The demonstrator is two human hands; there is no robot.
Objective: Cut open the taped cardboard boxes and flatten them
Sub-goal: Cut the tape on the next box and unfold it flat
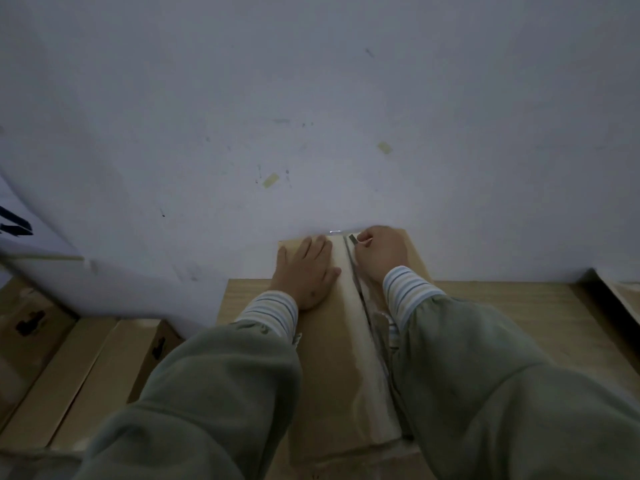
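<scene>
**Blade at the far end of the taped seam**

A long brown cardboard box [322, 358] lay lengthwise on a light wooden tabletop [502, 306], its far end against the pale grey wall [311, 98]. A strip of pale, glossy packing tape [349, 323] ran the length of its top face, and a dark slit [367, 313] ran along the strip's right side, suggesting the seam was already parted for most of its length.

The left hand [306, 271] rested flat on the top panel left of the tape, fingers straight and spread, pressing down. The right hand [379, 252] was curled around a small dark-bladed cutter [352, 239], pinching it with the tip at the far end of the slit, near the wall.

The box looked light and probably empty: thin board that would flex under a palm and slide on smooth wood, so the flat-hand brace seemed the right hold. The tape would likely be slick and stretchy, better sliced than torn. Once the seam was open, the flaps' free edges and the corner folds seemed the natural places to grip for collapsing it.

More brown cardboard boxes [79, 368] stood at lower left beside the table.
</scene>
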